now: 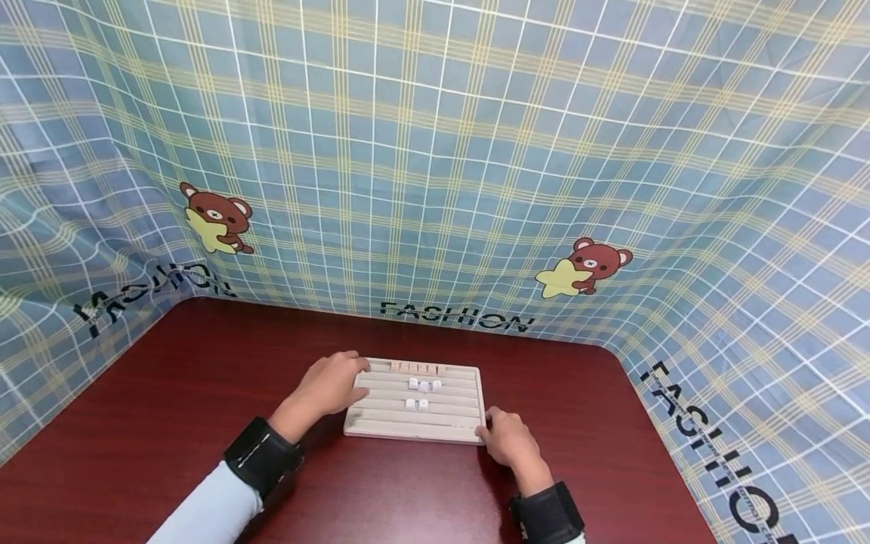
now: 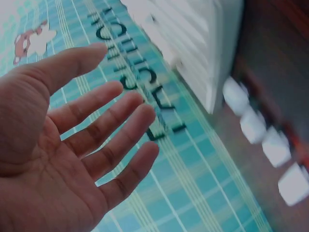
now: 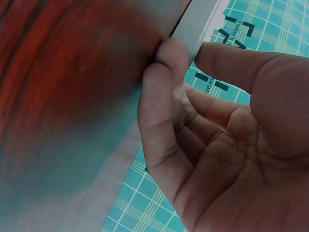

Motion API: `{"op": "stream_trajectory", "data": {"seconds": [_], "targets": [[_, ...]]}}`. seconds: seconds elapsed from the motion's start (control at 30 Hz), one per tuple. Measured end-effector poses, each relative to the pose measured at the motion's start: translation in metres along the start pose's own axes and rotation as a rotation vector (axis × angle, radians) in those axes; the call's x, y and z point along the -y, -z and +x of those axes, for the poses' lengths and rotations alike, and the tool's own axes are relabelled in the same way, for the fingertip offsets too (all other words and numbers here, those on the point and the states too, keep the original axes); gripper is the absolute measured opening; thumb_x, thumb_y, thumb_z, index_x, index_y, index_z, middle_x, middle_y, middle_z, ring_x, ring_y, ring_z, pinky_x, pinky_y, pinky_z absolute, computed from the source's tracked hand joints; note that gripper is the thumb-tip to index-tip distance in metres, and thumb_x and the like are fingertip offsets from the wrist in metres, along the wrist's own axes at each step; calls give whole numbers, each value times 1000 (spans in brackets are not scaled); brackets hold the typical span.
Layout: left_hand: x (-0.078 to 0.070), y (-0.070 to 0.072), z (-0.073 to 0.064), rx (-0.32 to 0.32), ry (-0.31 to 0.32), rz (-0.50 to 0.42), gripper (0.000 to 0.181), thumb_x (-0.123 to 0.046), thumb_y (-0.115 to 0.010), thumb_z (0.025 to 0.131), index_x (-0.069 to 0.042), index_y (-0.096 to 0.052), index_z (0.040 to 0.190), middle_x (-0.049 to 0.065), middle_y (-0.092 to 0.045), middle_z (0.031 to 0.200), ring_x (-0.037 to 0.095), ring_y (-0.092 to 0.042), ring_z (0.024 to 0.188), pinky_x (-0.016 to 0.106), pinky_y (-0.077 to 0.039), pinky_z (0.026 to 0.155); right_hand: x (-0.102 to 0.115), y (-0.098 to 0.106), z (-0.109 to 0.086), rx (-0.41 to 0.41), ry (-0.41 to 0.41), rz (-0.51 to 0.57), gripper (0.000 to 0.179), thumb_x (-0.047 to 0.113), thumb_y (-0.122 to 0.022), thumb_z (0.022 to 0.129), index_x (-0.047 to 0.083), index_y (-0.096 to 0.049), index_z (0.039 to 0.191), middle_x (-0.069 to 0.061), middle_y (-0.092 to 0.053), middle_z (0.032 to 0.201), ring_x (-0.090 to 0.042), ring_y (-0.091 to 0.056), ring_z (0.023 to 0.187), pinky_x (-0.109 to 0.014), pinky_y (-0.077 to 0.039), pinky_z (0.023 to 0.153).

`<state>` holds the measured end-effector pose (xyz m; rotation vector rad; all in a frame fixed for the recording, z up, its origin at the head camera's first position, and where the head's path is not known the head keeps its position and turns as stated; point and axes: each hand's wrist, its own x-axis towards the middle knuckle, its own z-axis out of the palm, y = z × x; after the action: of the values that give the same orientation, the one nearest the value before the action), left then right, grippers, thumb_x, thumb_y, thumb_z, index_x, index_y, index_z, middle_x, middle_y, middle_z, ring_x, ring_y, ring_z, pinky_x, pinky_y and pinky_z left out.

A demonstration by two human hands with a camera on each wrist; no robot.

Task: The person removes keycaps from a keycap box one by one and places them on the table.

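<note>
A pale, ridged tray lies on the dark red table. Three small white keycap-like pieces sit in one groove, with two more white pieces in a groove nearer the body. Peach-coloured pieces line the far groove. My left hand is at the tray's far left corner; in the left wrist view its fingers are spread and loosely bent, holding nothing. At the near right corner, my right hand pinches the tray's edge between thumb and fingers.
The dark red table surrounds the tray. Plaid curtain with bears and lettering rises behind the table and along both sides. Several white blocks show against a dark surface past the tray in the left wrist view.
</note>
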<state>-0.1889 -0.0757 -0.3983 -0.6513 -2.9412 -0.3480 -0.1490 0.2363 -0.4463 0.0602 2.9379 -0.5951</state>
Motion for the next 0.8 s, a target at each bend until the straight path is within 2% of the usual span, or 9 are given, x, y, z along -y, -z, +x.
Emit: {"op": "stream_trajectory", "data": {"seconds": [0.13,0.23,0.4,0.5,0.63,0.8], "targets": [[-16,-13,11,33,-17,-62,33,-26,-77,83,-8,-71,111,11,-69,111,28,-68,99,40,-55,75,0,0,-1,0,1,12,27,23,-65,93,5,-63,114,-11,-65,94,-20,-55,71,-36,-43,61],[-24,-24,19,41,-34,-97,32,-25,-78,82,-8,-72,108,10,-71,109,28,-68,99,42,-55,74,0,1,-1,7,-4,14,27,23,-65,93,5,-63,113,-11,-65,95,-19,-56,72,-37,-44,62],[-35,-35,32,51,-83,-107,30,-24,-78,80,-5,-72,103,10,-71,97,27,-68,92,43,-54,68,-1,2,0,4,-10,18,26,23,-65,93,5,-63,113,-9,-63,91,-19,-55,70,-36,-43,61],[-40,-40,38,62,-104,-87,26,-27,-77,81,-5,-72,94,8,-68,86,24,-66,85,40,-52,63,-1,3,2,-7,-11,13,26,23,-65,94,6,-63,113,-9,-63,91,-19,-55,70,-36,-44,61],[-45,-46,42,93,-75,-69,26,-32,-76,83,-8,-66,79,6,-64,79,21,-64,76,37,-49,58,-1,2,1,-14,-6,3,25,23,-65,93,7,-64,112,-10,-66,96,-21,-58,74,-38,-45,63],[-49,-54,43,104,-22,-57,29,-34,-76,83,-9,-64,76,7,-64,84,20,-61,73,39,-49,57,-2,0,0,-3,-1,1,24,23,-65,93,7,-64,111,-10,-65,94,-20,-58,75,-38,-46,63]]}}
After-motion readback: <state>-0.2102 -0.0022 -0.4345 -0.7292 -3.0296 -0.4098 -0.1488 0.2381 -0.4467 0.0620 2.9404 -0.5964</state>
